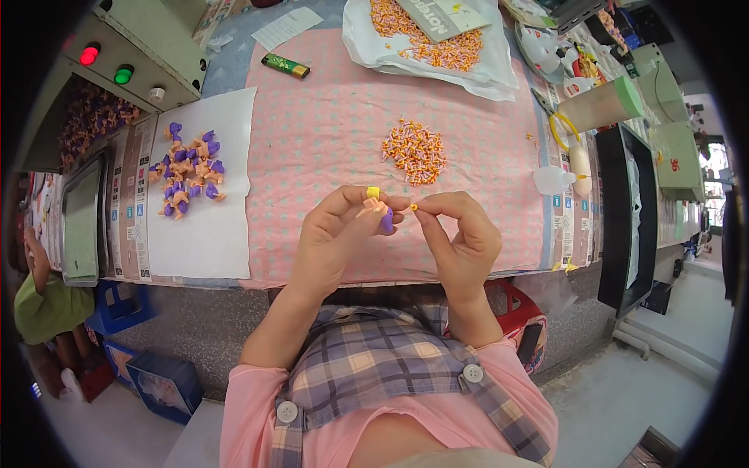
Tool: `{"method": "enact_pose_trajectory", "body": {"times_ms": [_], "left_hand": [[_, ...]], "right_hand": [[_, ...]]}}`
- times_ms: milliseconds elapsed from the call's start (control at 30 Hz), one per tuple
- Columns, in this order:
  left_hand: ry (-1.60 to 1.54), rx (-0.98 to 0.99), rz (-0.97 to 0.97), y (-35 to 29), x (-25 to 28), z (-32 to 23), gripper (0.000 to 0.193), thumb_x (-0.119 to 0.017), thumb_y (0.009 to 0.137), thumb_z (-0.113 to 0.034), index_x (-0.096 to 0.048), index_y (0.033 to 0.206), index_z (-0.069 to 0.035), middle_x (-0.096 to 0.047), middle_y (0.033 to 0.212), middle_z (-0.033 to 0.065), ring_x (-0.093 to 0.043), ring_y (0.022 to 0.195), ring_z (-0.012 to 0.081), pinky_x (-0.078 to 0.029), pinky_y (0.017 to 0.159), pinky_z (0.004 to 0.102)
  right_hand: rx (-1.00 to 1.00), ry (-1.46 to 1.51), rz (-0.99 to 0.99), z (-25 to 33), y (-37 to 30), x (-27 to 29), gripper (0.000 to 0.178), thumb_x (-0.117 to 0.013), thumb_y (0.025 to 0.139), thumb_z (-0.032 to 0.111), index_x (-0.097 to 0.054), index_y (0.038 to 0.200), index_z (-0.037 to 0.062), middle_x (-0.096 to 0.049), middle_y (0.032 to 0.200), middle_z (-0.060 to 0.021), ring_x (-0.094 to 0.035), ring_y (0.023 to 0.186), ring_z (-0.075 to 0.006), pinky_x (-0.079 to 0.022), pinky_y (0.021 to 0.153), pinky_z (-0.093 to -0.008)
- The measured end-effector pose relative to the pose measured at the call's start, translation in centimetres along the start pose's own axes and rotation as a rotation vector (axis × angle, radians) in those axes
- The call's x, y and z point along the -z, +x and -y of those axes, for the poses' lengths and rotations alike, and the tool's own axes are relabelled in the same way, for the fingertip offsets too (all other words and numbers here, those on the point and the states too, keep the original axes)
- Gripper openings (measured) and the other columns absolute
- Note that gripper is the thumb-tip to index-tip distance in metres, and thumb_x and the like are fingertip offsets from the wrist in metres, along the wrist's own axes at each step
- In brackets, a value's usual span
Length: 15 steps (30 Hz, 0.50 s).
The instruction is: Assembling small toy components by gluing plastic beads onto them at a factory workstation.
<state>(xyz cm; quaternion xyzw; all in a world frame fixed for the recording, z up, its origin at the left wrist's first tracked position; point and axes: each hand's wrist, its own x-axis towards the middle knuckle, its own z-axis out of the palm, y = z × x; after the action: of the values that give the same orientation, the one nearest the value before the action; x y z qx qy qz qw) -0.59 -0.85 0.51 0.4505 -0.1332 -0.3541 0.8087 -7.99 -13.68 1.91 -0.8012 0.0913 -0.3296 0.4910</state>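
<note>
So I've got my left hand (331, 230) in a closed grip on a purple-and-peach toy figure (387, 221), just on the near side of the orange-and-pink pile (413, 152). My right hand's (462, 238) grip is pinched on one tiny orange piece (414, 207), same side of that pile. More toy figures (187, 168) lie well left of it.

Near the front edge of the table (312, 125), the left hand (331, 234) holds a purple-and-peach figure (387, 219); the right hand (465, 239) pinches a small orange piece (413, 207).
</note>
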Motion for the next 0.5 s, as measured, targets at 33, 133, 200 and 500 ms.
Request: {"method": "enact_pose_trajectory", "body": {"times_ms": [33, 133, 200, 500], "left_hand": [[0.003, -0.005, -0.01, 0.01, -0.03, -0.01, 0.02, -0.051, 0.082, -0.015, -0.049, 0.097, -0.002, -0.056, 0.094, 0.0103, -0.057, 0.079, 0.016, -0.047, 0.072, 0.0295], [0.03, -0.021, -0.017, -0.14, 0.08, 0.13, 0.019, -0.052, 0.081, -0.013, -0.05, 0.095, -0.001, -0.055, 0.09, 0.0081, -0.056, 0.077, 0.0144, -0.047, 0.069, 0.0281], [0.044, -0.028, -0.021, -0.21, 0.05, 0.12, 0.018, -0.052, 0.081, -0.013, -0.05, 0.094, -0.001, -0.055, 0.088, 0.007, -0.055, 0.075, 0.0136, -0.047, 0.068, 0.0274], [0.069, -0.061, -0.013, -0.12, -0.37, 0.13, 0.01, -0.051, 0.08, -0.005, -0.051, 0.09, -0.001, -0.053, 0.084, 0.0017, -0.05, 0.074, 0.0074, -0.043, 0.067, 0.0226]], "right_hand": [[0.0, 0.0, -0.001, 0.13, 0.06, 0.02, 0.012, -0.059, 0.064, -0.01, -0.057, 0.073, -0.0024, -0.058, 0.072, -0.0084, -0.053, 0.067, -0.0152, -0.041, 0.061, -0.0242], [-0.033, 0.094, 0.065, 0.37, 0.16, -0.07, 0.011, -0.059, 0.064, -0.009, -0.056, 0.072, -0.0024, -0.057, 0.073, -0.0089, -0.053, 0.068, -0.0156, -0.041, 0.062, -0.0243], [-0.024, 0.091, 0.074, 0.35, 0.16, -0.17, 0.011, -0.06, 0.064, -0.008, -0.056, 0.072, -0.0023, -0.057, 0.073, -0.0089, -0.053, 0.068, -0.0157, -0.041, 0.062, -0.0244], [-0.007, 0.068, 0.092, 0.19, 0.13, -0.39, 0.011, -0.061, 0.064, -0.007, -0.056, 0.072, -0.0018, -0.057, 0.072, -0.0086, -0.053, 0.068, -0.0159, -0.041, 0.061, -0.0249]]}}
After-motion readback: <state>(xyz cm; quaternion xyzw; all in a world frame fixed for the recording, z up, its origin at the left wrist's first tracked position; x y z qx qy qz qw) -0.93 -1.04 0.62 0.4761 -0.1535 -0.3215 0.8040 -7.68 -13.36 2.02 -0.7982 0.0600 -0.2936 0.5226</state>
